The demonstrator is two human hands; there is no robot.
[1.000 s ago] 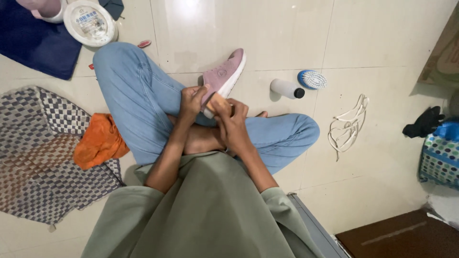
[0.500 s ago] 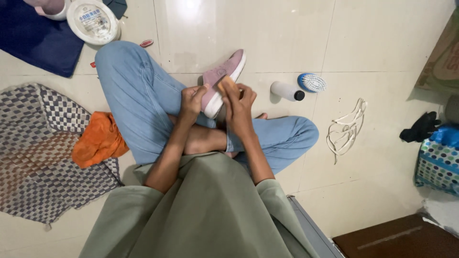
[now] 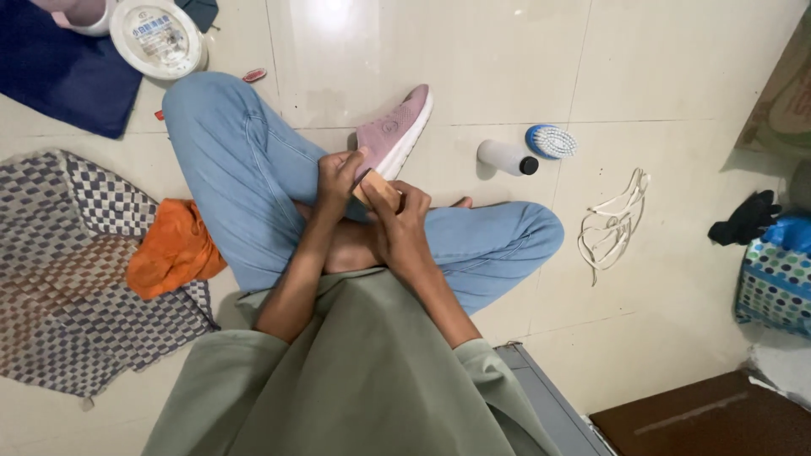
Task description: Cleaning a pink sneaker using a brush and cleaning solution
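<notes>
Pink shoe (image 3: pixel 395 133) in left hand (image 3: pixel 338 176)

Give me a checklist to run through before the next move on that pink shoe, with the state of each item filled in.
1. Left hand grips the pink shoe at its heel end: ok.
2. Right hand holds a small tan block against the shoe: ok.
3. What the block is: cannot tell.
4. Blue brush and white bottle lie together on the floor tiles beside the right knee: ok.
5. White laces are out of the shoe, on the tiles: ok.
6. Orange cloth lies beside the left leg: ok.
</notes>
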